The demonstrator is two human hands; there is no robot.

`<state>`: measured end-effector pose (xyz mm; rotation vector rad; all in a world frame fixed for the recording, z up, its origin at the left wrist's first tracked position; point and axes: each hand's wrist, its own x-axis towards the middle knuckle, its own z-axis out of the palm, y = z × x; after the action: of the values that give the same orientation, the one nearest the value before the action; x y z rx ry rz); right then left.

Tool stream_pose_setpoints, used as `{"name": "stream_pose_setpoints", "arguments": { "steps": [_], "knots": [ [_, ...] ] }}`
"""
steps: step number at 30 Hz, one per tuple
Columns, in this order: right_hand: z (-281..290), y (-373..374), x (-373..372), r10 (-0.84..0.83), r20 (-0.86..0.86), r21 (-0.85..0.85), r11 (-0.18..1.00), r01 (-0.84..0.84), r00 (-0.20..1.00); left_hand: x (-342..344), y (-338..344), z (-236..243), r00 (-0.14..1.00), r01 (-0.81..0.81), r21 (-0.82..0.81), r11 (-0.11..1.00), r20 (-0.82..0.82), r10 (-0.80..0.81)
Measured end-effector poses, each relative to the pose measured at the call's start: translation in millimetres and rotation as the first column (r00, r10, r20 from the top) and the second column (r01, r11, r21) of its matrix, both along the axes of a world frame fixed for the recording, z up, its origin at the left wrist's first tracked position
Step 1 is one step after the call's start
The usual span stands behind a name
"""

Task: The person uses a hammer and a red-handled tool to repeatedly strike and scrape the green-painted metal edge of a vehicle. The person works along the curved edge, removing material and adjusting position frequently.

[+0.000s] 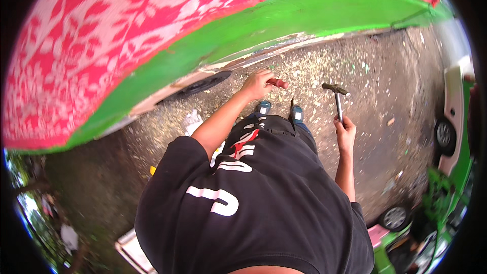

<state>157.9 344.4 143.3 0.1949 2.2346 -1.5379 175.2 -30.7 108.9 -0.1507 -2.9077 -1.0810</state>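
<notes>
My right hand (346,131) is closed round the shaft of a hammer (338,102), held upright with its dark head at the top. Out in front of me on the left, my left hand (257,85) is closed on a reddish-brown rounded handle (278,83), whose end sticks out to the right. The rest of that tool is hidden by my fingers, so its kind is unclear. Both hands are apart, in the air above the ground. Beyond my left hand runs the bright green side of a vehicle (243,31), its lower edge chipped and worn.
Pale chips litter the ground (375,137). A red and white patterned surface (127,25) tops the green side, with a dark wheel (205,83) beneath. Parked vehicles with wheels (445,136) stand at right. My shoes (298,112) are below my hands; white crumpled material (192,122) lies left.
</notes>
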Motion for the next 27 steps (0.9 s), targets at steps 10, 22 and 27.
{"name": "stream_pose_setpoints", "arguments": {
  "steps": [10,22,27],
  "knots": [
    [-55.0,-36.1,83.1,-0.38,0.25,-0.105,0.904,0.415,0.891,-59.3,-13.7,-88.6,0.863,0.463,-0.088,0.882,0.27,-0.426],
    [-165.3,-86.9,77.3,-0.408,0.133,-0.111,0.9,0.423,0.903,-85.8,-31.2,-155.3,0.842,0.536,-0.204,0.819,0.205,-0.499],
    [-172.0,-101.9,88.5,-0.468,0.253,-0.201,0.831,0.519,0.847,-88.3,-23.5,-151.2,0.831,0.556,-0.264,0.788,0.211,-0.515]
  ]
}}
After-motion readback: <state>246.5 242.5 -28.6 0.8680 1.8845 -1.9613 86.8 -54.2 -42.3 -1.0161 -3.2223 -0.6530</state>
